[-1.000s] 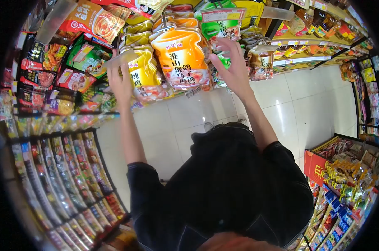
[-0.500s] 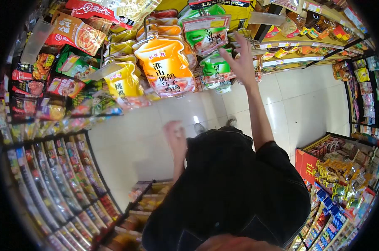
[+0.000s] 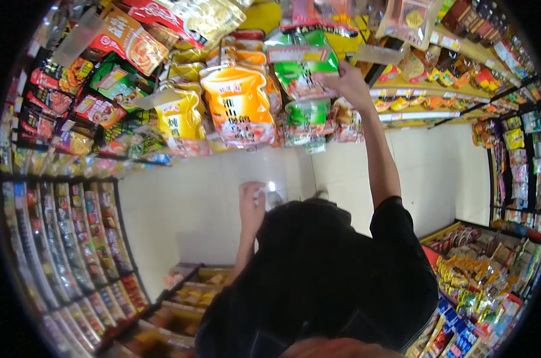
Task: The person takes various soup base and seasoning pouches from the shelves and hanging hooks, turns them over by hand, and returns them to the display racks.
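Observation:
My right hand [image 3: 345,82] is at the right edge of an upper green packet [image 3: 300,68], its fingers closed on that edge. Below hangs a smaller green packet [image 3: 307,119]. Beside them to the left are a large orange and white packet [image 3: 239,104] and a yellow packet [image 3: 179,119], both on hooks. Low in front of my body, my left hand [image 3: 252,200] is held with its fingers curled; a small whitish patch shows at them, too unclear to name.
Red and orange packets [image 3: 130,40] hang at the upper left. A shelf rack [image 3: 73,238] stands at the lower left, and bins [image 3: 181,310] lie below my left forearm. Bottle shelves [image 3: 419,92] run along the upper right. Tiled floor [image 3: 187,203] shows between the racks.
My left hand has left the yellow packet and dropped low near my body. My right hand has gone from spread fingers to closing on the upper green packet, which is now tilted.

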`<control>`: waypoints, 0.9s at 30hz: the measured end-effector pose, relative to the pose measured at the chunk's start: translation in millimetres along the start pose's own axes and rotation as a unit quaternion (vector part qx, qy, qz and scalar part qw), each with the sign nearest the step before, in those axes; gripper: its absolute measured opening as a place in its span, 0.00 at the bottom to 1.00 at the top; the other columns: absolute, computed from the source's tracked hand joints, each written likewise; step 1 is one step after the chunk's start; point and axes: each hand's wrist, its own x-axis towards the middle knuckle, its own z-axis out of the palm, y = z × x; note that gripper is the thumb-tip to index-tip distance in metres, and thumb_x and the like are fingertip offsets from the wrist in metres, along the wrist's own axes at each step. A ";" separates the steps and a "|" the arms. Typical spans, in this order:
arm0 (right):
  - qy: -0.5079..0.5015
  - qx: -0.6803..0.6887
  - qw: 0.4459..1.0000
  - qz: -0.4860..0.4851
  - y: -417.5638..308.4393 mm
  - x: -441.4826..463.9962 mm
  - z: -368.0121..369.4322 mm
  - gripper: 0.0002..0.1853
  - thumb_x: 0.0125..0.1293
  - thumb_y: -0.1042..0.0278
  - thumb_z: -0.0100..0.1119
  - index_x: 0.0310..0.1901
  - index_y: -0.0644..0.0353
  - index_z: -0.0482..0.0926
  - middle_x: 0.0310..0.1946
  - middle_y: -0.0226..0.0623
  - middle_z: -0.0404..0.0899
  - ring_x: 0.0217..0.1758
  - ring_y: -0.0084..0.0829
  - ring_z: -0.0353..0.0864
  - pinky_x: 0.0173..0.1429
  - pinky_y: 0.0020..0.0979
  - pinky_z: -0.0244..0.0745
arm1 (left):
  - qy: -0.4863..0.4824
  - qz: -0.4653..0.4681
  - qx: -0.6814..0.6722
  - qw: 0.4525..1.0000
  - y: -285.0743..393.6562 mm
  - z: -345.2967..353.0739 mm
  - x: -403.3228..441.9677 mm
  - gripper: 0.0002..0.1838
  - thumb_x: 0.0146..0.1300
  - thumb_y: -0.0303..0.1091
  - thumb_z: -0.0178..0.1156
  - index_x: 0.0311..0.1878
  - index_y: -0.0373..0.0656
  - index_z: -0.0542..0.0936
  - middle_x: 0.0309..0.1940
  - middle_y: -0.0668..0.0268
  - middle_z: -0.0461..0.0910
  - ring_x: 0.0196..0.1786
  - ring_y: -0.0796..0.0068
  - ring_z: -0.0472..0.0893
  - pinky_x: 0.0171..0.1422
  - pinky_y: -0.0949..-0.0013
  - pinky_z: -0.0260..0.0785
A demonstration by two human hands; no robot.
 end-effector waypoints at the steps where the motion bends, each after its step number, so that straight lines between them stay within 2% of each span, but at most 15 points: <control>1: 0.004 0.016 1.000 0.000 -4.5 0.5 -2.6 0.28 0.61 0.54 0.80 0.53 0.67 0.83 0.40 0.35 0.88 0.43 0.22 0.84 0.48 0.28 0.79 | 0.003 0.002 0.007 1.000 0.0 0.7 -0.7 0.11 0.69 0.24 0.58 0.52 0.45 0.82 0.55 0.60 0.75 0.57 0.64 0.78 0.53 0.65 0.76; 3: 0.013 0.051 0.999 0.004 -13.2 -4.8 -7.6 0.27 0.61 0.54 0.80 0.53 0.67 0.84 0.40 0.32 0.87 0.43 0.21 0.83 0.48 0.28 0.78 | 0.011 0.029 0.019 0.999 -0.7 5.7 -1.5 0.11 0.69 0.24 0.58 0.52 0.45 0.82 0.54 0.60 0.76 0.56 0.64 0.79 0.53 0.65 0.77; 4: -0.015 0.014 0.997 0.071 -17.4 -6.4 -20.4 0.27 0.64 0.55 0.77 0.55 0.69 0.82 0.45 0.34 0.87 0.46 0.23 0.83 0.53 0.27 0.78 | 0.014 0.041 0.026 0.999 6.3 7.7 1.4 0.11 0.69 0.24 0.58 0.52 0.45 0.82 0.54 0.60 0.76 0.56 0.63 0.79 0.52 0.64 0.77; 6: 0.012 0.208 0.978 0.015 -21.9 -11.4 -22.4 0.30 0.67 0.54 0.73 0.60 0.70 0.78 0.50 0.36 0.85 0.50 0.24 0.83 0.56 0.27 0.76 | 0.010 0.044 0.007 0.999 17.4 10.4 5.5 0.11 0.68 0.23 0.58 0.52 0.44 0.82 0.52 0.59 0.76 0.55 0.60 0.79 0.52 0.64 0.76; 8: -0.013 0.205 0.978 0.043 -28.0 -16.4 -30.7 0.31 0.69 0.54 0.70 0.64 0.70 0.75 0.53 0.38 0.84 0.54 0.25 0.82 0.60 0.28 0.74 | 0.025 0.074 0.002 0.997 22.9 16.0 8.0 0.12 0.67 0.22 0.58 0.51 0.42 0.82 0.50 0.56 0.77 0.53 0.55 0.79 0.51 0.63 0.74; 12: -0.122 0.198 0.960 0.154 -18.1 -34.9 -53.5 0.34 0.70 0.54 0.68 0.68 0.70 0.72 0.56 0.39 0.83 0.62 0.29 0.79 0.68 0.31 0.70 | 0.007 0.062 -0.020 0.998 40.8 15.6 14.6 0.11 0.67 0.22 0.58 0.51 0.43 0.82 0.49 0.56 0.78 0.52 0.55 0.80 0.51 0.62 0.76; 15: -0.080 0.195 0.967 0.145 11.3 -57.6 -62.8 0.33 0.71 0.53 0.68 0.68 0.69 0.73 0.56 0.39 0.83 0.63 0.30 0.77 0.71 0.33 0.67 | 0.012 0.084 -0.021 0.996 53.0 11.8 20.1 0.10 0.68 0.22 0.58 0.50 0.42 0.82 0.48 0.56 0.79 0.50 0.56 0.81 0.50 0.62 0.77; 19: -0.069 0.100 0.988 0.092 -29.5 -71.0 -41.6 0.31 0.70 0.52 0.69 0.65 0.68 0.77 0.52 0.38 0.84 0.59 0.26 0.77 0.67 0.32 0.69 | 0.028 0.110 -0.055 0.992 84.3 -6.5 33.8 0.08 0.69 0.22 0.58 0.49 0.40 0.82 0.45 0.57 0.81 0.47 0.57 0.83 0.49 0.63 0.77; 22: -0.037 0.138 0.986 0.084 -35.1 -76.7 -35.3 0.29 0.70 0.56 0.69 0.65 0.68 0.77 0.52 0.38 0.84 0.59 0.24 0.77 0.65 0.31 0.69 | 0.043 0.134 -0.059 0.988 100.6 -14.5 46.1 0.08 0.70 0.21 0.58 0.47 0.39 0.83 0.42 0.58 0.82 0.44 0.62 0.82 0.48 0.66 0.75; 23: -0.010 0.089 0.994 0.060 -21.9 -77.1 -37.2 0.27 0.71 0.60 0.68 0.67 0.66 0.76 0.52 0.37 0.85 0.60 0.24 0.77 0.65 0.31 0.71 | 0.047 0.143 -0.059 0.987 105.9 -14.9 52.2 0.07 0.70 0.20 0.59 0.47 0.39 0.83 0.41 0.59 0.83 0.43 0.65 0.82 0.48 0.67 0.74; 25: -0.028 0.015 0.999 0.019 -42.7 -83.1 -33.4 0.34 0.70 0.63 0.67 0.75 0.63 0.69 0.60 0.33 0.79 0.63 0.27 0.76 0.70 0.31 0.68 | 0.043 0.158 -0.064 0.984 113.3 -16.1 58.8 0.07 0.69 0.20 0.59 0.46 0.39 0.83 0.40 0.60 0.83 0.42 0.65 0.81 0.49 0.67 0.73; 27: -0.026 0.036 0.999 -0.011 -53.6 -83.3 -27.2 0.34 0.70 0.66 0.67 0.75 0.62 0.67 0.61 0.33 0.78 0.63 0.26 0.75 0.69 0.30 0.70 | 0.040 0.164 -0.069 0.983 118.8 -16.3 61.5 0.06 0.69 0.20 0.60 0.46 0.39 0.84 0.40 0.60 0.83 0.42 0.67 0.82 0.49 0.68 0.73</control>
